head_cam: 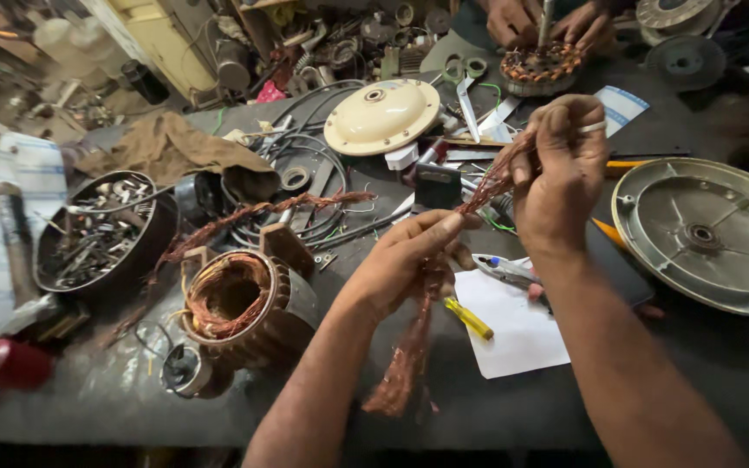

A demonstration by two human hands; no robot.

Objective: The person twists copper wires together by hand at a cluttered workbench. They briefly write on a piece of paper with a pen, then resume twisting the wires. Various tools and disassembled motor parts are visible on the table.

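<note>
Dark and oil-stained, the table (pixel 88 399) of a cluttered repair workshop fills the view. Nearest the camera, the frayed lower end of a bundle of copper winding wire (pixel 409 347) hangs down over the table between the person's two forearms. The left hand (pixel 409 256) has its grip clamped round the middle of that bundle, fingers curled and thumb pressed along it. Higher and further out, the right hand (pixel 561 169), with a ring on one finger, has its grip pinched together on the upper end of the same wire, so that the strand runs taut and slanted between the two hands.

Under the hands lie a white sheet of paper (pixel 517 334), a yellow-handled screwdriver (pixel 468 318) and a pair of pliers (pixel 504 270). To the left stands a motor stator (pixel 249 308) with copper coils still in it, and a twisted copper strand (pixel 253 212) trails away from it. Beyond that sits a round dark pan of metal scraps (pixel 101 230). At the right edge lies a grey round motor cover (pixel 708 234).

Further back rest a brown cloth (pixel 162 147), a tangle of cables (pixel 305 130) and a cream domed fan cover (pixel 383 115). At the far edge another person's hands (pixel 548 22) work on a second wound stator (pixel 541 68).
</note>
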